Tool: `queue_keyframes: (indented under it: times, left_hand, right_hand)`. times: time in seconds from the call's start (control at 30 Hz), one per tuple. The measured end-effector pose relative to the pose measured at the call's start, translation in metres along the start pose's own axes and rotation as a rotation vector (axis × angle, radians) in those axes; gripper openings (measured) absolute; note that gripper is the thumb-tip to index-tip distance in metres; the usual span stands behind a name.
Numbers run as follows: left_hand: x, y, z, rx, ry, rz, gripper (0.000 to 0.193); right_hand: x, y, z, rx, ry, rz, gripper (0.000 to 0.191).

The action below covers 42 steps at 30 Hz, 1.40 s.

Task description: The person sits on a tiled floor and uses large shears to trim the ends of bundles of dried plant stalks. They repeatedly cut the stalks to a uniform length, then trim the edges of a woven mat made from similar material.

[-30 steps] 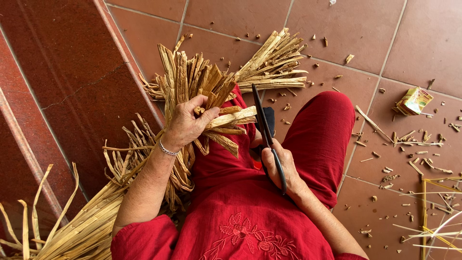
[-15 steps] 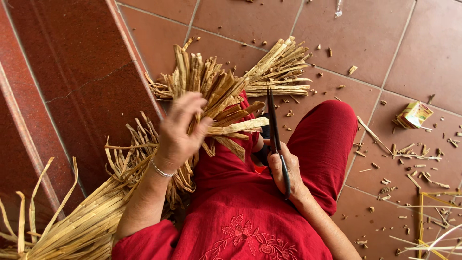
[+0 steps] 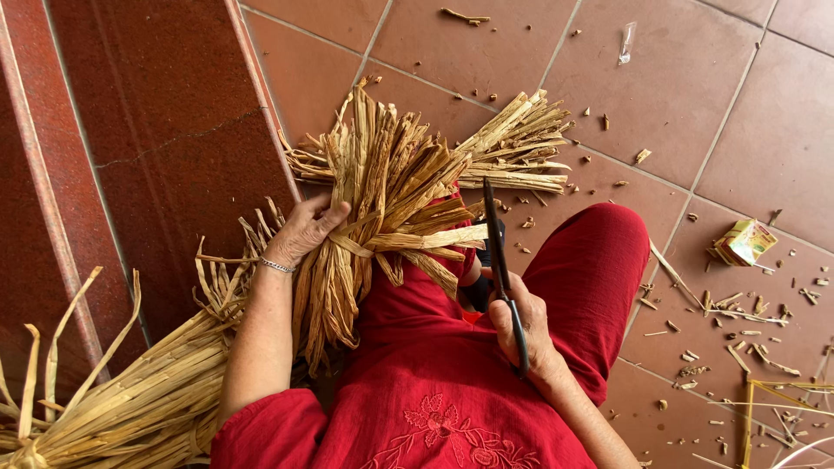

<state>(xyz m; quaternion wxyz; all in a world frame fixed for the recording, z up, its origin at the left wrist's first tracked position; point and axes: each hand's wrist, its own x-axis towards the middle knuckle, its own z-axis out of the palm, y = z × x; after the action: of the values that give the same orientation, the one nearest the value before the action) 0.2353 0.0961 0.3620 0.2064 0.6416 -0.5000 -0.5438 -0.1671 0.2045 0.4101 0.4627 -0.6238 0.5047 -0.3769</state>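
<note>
Straw bundle point(image 3: 382, 200) lies across my lap, fanned ends toward tiled floor point(image 3: 738, 113). My left hand point(image 3: 304, 230) clasps bundle at left edge. My right hand point(image 3: 521, 326) closed on black scissors point(image 3: 499, 252), blades shut, tip just right of bundle. Step: trimming, I judge; next needs blades opened, ends aligned. Clippings point(image 3: 730, 313) and small yellow carton point(image 3: 745, 241) well right of bundle; loose sheaf point(image 3: 130, 408) below-left. Nothing blocks.

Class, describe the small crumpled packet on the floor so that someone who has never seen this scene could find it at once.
Start from the person's raised knee in red trousers and look right across the terracotta tile floor. Beyond the scattered straw offcuts lies a small crumpled packet. It is yellow and green, the only printed, boxy thing among thin tan slivers.
</note>
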Motion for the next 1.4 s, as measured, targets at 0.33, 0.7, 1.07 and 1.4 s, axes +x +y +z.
queue_keyframes:
  times: [0.33,0.7,1.07,1.4]
  left_hand:
    - [-0.069,0.089,-0.018,-0.282,0.164,0.376,0.084]
    - [-0.093,0.102,-0.01,-0.172,0.414,0.711,0.034]
    - [-0.082,0.075,-0.013,-0.583,0.341,0.441,0.012]
    - [-0.105,0.111,-0.02,-0.456,0.293,0.439,0.01]
  right_hand:
    - [0.024,-0.077,0.032,-0.127,-0.196,-0.183,0.069]
    - [0.043,-0.109,0.047,-0.052,-0.275,0.038,0.053]
    - [0.035,-0.082,0.049,0.103,-0.292,0.337,0.057]
    - [0.025,-0.118,0.033,0.253,-0.226,0.351,0.041]
